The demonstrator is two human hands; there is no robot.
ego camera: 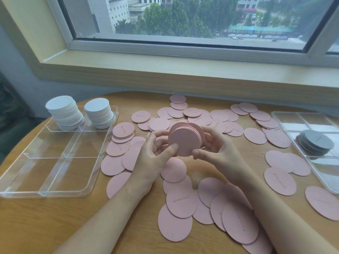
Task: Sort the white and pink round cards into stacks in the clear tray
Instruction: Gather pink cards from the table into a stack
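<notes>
Both hands hold a stack of pink round cards (184, 139) upright on its edge above the table's middle. My left hand (157, 154) grips it from the left with the thumb on the near face. My right hand (214, 149) grips it from the right, fingers curled behind. Several loose pink cards (181, 202) lie scattered over the wooden table, some printed with writing. The clear divided tray (55, 193) sits at the left. Two tall stacks of white round cards (64, 112) (99, 113) stand in its far compartments; its other compartments hold nothing.
A second clear tray (286, 116) at the right edge holds a small stack of grey round cards (315, 143). The round wooden table (45, 226) meets a wall below a window sill (183, 70) at the back.
</notes>
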